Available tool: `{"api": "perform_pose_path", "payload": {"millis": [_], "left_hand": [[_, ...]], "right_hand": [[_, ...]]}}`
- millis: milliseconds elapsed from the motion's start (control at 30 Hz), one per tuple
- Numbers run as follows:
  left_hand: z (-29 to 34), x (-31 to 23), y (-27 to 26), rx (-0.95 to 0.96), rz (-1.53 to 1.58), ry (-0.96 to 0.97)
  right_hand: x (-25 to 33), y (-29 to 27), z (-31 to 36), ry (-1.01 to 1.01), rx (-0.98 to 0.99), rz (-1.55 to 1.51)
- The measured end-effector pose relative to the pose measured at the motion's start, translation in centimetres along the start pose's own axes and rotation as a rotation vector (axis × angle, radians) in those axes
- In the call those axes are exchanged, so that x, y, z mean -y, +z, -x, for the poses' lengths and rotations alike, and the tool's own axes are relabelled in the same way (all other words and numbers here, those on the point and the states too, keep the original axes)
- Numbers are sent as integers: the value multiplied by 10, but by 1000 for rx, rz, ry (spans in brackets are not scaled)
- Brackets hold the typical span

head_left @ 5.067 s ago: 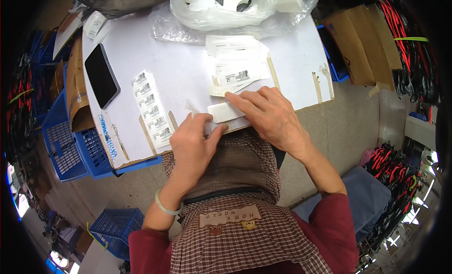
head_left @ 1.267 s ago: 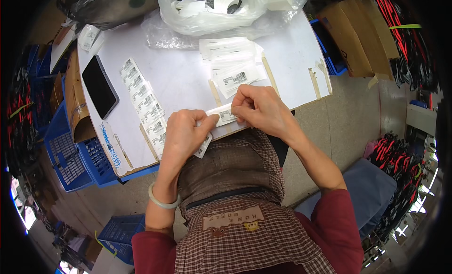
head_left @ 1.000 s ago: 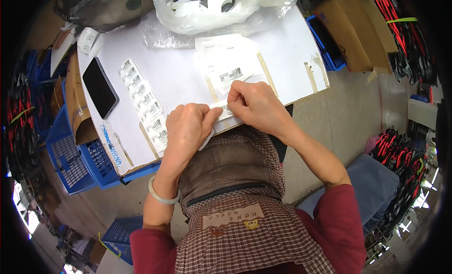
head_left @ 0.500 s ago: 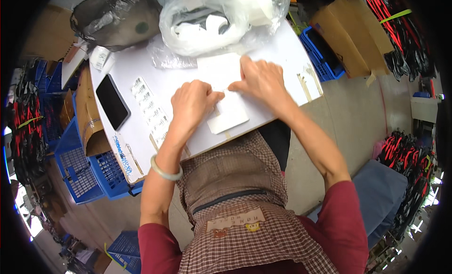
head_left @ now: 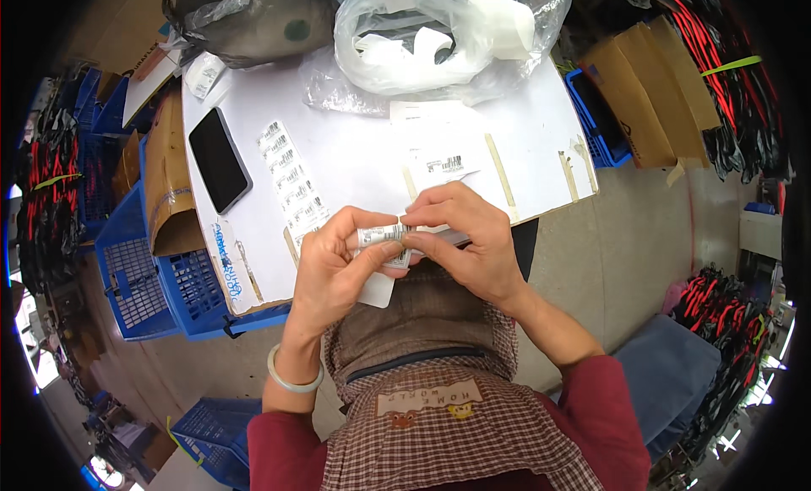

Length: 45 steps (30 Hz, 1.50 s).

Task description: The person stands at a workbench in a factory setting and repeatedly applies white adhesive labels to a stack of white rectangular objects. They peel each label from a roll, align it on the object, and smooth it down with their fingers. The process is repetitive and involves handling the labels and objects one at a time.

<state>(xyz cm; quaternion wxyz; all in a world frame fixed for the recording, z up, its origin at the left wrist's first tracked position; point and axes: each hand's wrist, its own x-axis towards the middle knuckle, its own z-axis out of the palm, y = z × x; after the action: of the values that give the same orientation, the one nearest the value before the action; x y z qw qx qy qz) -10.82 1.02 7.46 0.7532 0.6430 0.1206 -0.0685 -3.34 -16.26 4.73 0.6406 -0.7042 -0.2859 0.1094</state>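
Close to my body, at the table's near edge, both hands hold a strip of white barcode labels (head_left: 382, 234). My left hand (head_left: 331, 267) pinches its left part between thumb and fingers. Fingers and thumb of my right hand (head_left: 473, 246) are closed on it from the other side. A white blank end of the strip hangs below my left fingers. Just beyond my hands, white cards (head_left: 435, 132) lie on the table, the nearer one bearing a barcode label (head_left: 443, 164). Another sheet of barcode labels (head_left: 291, 180) lies flat to the left.
A black phone (head_left: 220, 160) lies at the left of the white table (head_left: 338, 157). At the back are a clear plastic bag (head_left: 405, 73) with white pieces and a dark plastic bag (head_left: 253, 27). Blue crates (head_left: 135, 276) and cardboard boxes (head_left: 650, 94) flank the table.
Both hands have come off the white cards and back toward my body, now holding the barcode label strip. A barcode label shows on the card my hands covered before.
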Motion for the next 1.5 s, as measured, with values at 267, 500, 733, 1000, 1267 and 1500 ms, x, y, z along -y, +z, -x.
{"api": "perform_pose_path", "payload": {"millis": [267, 500, 733, 1000, 1267, 1500], "left_hand": [[18, 24, 2, -101, -16, -249], [8, 44, -13, -91, -306, -254], [-36, 45, 4, -61, -720, -279], [-38, 43, 9, -93, -762, -248], [-39, 47, 8, -91, -774, -229], [-39, 48, 8, -86, -749, -231]], "right_hand": [[-5, -28, 5, 180, -75, -171], [-9, -51, -2, 633, 57, -224], [-23, -43, -7, 630, 156, 23], [-29, -42, -10, 632, 200, 53], [-31, -43, -10, 618, 212, 82], [-32, -41, -9, 591, 203, 112]]}}
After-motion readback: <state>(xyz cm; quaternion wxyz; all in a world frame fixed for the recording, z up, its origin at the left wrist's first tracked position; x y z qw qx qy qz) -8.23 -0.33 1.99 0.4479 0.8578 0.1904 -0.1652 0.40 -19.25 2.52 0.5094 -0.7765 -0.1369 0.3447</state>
